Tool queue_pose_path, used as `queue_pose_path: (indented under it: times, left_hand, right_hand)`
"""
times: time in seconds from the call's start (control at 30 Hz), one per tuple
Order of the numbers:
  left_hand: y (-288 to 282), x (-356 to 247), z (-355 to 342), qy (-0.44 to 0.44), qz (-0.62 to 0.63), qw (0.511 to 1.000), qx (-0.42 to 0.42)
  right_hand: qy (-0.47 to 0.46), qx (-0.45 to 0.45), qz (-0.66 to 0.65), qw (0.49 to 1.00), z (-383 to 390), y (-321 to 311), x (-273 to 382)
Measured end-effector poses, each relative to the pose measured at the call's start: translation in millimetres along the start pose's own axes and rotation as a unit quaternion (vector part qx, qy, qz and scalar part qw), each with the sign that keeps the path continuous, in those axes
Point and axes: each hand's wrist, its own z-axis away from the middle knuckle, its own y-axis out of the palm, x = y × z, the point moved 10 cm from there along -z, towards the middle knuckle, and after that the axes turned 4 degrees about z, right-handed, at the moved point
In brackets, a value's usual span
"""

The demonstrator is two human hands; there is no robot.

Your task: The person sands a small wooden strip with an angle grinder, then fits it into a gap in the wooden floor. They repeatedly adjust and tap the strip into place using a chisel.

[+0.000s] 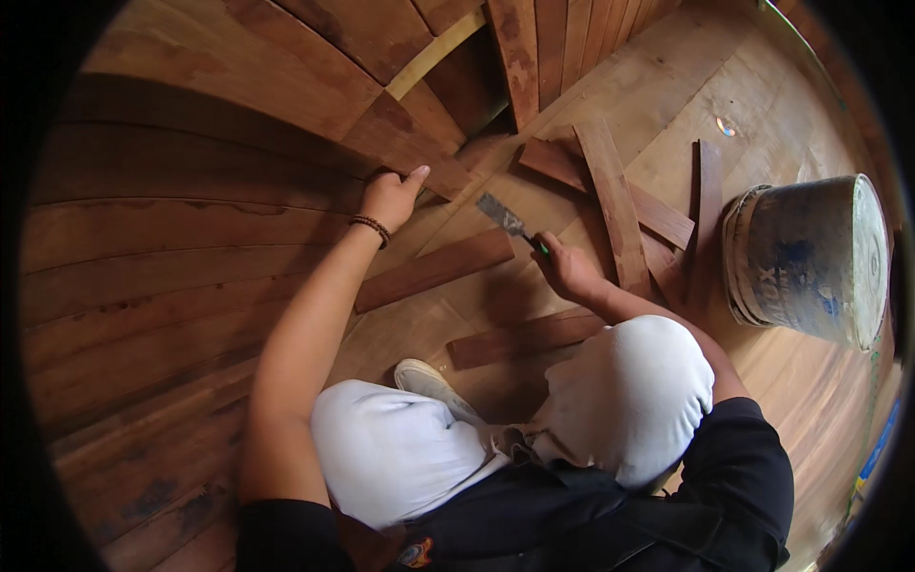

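My left hand (389, 202) is at the lower end of a reddish-brown wooden board (405, 143) on the plank wall. Its thumb rests on the board, while the other fingers are mostly hidden at the board's edge. In my right hand (566, 271) is a putty knife (502, 215) with a grey, stained blade and a dark and green handle. The blade points toward the wall and stays apart from the board. Below the knife, a loose wooden strip (438, 270) lies between my forearms.
Several loose planks (615, 205) lie crossed on the wooden floor (658, 95) to the right. Beyond them is an upside-down, stained whitish bucket (801, 262). Another strip (519, 336) lies before my knees. The wall has a dark gap (469, 81) between boards.
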Motion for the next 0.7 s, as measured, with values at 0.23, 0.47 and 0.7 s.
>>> queue_pose_path:
  times: [0.23, 0.47, 0.7]
  left_hand:
    - [-2.9, -18.8, 3.4, 0.049, -0.009, 0.999, -0.012]
    - [-2.7, -24.6, 6.7, 0.097, 0.014, 0.995, -0.035]
    - [-3.0, -27.2, 10.5, 0.101, 0.021, 0.994, -0.03]
  right_hand:
    - [-0.008, 0.094, 0.083, 0.992, -72.1, -7.9, 7.6]
    - [-0.002, 0.063, 0.113, 0.992, -82.4, -19.8, 12.2]
    - [-0.045, -0.014, 0.108, 0.993, -68.5, -26.1, 17.3]
